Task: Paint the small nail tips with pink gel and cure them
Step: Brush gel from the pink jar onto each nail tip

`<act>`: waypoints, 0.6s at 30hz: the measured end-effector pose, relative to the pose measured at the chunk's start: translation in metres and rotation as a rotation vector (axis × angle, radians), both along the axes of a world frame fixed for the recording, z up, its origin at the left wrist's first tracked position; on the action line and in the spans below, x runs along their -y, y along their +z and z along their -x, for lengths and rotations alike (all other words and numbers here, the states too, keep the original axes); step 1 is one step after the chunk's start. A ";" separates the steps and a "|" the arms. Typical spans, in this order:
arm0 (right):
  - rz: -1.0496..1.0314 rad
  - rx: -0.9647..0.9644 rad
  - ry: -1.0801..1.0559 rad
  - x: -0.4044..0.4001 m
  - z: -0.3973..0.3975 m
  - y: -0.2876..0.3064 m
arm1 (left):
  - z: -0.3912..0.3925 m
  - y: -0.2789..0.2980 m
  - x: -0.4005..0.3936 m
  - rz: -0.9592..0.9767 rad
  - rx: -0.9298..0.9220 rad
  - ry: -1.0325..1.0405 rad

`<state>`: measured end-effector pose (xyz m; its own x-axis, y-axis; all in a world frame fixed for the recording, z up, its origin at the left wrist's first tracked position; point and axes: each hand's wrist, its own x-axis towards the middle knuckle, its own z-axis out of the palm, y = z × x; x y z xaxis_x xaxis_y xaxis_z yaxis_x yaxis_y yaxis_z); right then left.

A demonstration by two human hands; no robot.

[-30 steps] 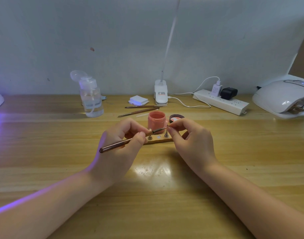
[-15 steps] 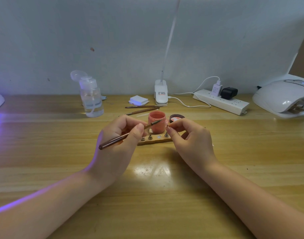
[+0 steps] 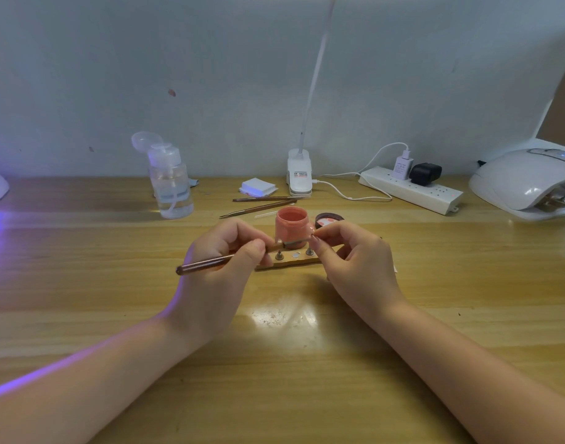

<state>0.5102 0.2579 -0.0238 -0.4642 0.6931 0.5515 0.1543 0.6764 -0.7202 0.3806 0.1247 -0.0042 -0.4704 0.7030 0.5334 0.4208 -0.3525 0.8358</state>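
My left fingers (image 3: 255,251) pinch a brush (image 3: 207,263). Its tip reaches right, to a tiny nail tip (image 3: 312,231) that my right fingers (image 3: 321,246) pinch. Both hands hang just over a small wood stand (image 3: 290,261) with little pegs. The open pink jar (image 3: 291,227) sits right behind it, and its lid (image 3: 328,220) lies beside the jar. A white lamp (image 3: 528,182) rests far right on the surface (image 3: 307,379).

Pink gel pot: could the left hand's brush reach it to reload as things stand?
Probably yes: the left hand holds the brush just before the open pink gel pot, nothing between them.
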 end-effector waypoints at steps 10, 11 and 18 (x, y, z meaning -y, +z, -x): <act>0.005 -0.002 -0.006 -0.001 0.000 -0.001 | -0.001 0.001 0.000 -0.008 0.007 -0.005; 0.004 -0.001 -0.007 -0.001 0.000 -0.001 | -0.001 0.001 0.000 -0.023 -0.001 0.000; -0.037 0.032 -0.025 0.000 -0.001 -0.001 | -0.002 0.001 0.000 0.001 0.012 0.010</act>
<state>0.5107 0.2581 -0.0245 -0.4647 0.6843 0.5619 0.1941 0.6979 -0.6894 0.3828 0.1248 -0.0037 -0.4836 0.6990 0.5268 0.4139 -0.3477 0.8413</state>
